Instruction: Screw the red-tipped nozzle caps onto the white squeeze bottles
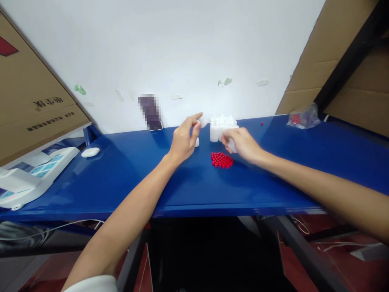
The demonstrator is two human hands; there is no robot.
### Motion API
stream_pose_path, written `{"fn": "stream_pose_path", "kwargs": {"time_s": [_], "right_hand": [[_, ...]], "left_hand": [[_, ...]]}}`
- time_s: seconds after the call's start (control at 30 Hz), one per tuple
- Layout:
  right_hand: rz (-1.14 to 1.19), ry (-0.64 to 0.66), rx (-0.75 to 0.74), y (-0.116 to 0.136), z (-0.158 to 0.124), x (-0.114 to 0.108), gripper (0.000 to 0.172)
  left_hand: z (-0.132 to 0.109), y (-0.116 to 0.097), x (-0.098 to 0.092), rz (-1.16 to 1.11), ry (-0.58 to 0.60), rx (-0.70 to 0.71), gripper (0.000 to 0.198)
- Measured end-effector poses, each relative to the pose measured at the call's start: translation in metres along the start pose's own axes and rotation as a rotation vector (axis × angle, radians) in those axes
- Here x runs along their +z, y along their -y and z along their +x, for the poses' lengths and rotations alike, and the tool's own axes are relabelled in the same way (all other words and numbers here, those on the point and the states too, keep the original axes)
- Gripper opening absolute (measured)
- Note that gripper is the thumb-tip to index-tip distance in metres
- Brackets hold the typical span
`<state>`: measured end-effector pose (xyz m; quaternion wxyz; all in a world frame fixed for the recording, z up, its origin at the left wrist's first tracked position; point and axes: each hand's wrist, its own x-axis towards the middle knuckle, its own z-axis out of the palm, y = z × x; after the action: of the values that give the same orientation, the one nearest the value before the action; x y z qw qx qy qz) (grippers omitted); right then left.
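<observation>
My left hand (183,140) is raised above the table, thumb and forefinger closed round a small translucent white bottle (204,120). A speck of red shows between those fingers. Under its fingertips lies a small white cap (197,142), partly hidden by the hand. My right hand (240,142) has its fingers curled round another white bottle (231,145), blurred by motion and mostly covered. Just behind it stands a tight group of white bottles (215,133) with pointed tops. In front, between the hands, red beads (221,159) lie in a loose pile.
The blue table (191,194) meets a white wall. A pixelated phone (150,112) leans there. At left are a white case (90,152), a white device (45,172) and cardboard (36,93). A clear bag (304,117) with red contents and a stray bead (262,123) lie right.
</observation>
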<state>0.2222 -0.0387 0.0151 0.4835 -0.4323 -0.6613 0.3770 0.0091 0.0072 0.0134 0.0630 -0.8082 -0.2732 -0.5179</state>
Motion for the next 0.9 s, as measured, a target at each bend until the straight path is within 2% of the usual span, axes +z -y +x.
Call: {"fn": "stream_pose_path", "kwargs": {"time_s": [0.13,0.23,0.43,0.7,0.9], "right_hand": [[-0.078,0.053,0.045,0.001,-0.001,-0.004,0.043],[-0.060,0.043,0.034,0.001,-0.001,-0.004,0.044],[0.079,0.028,0.005,0.000,0.000,-0.004,0.044],[0.054,0.060,-0.013,0.003,-0.005,-0.002,0.044],[0.038,0.069,-0.045,0.005,-0.007,0.001,0.039]], "left_hand": [[-0.002,0.026,-0.001,-0.007,0.070,-0.065,0.035],[-0.006,0.035,0.002,-0.001,0.112,-0.083,0.033],[-0.007,0.037,0.004,0.043,0.168,-0.074,0.028],[-0.004,0.038,-0.001,0.058,0.077,-0.075,0.029],[-0.006,0.039,-0.001,0.197,0.148,-0.139,0.032]]}}
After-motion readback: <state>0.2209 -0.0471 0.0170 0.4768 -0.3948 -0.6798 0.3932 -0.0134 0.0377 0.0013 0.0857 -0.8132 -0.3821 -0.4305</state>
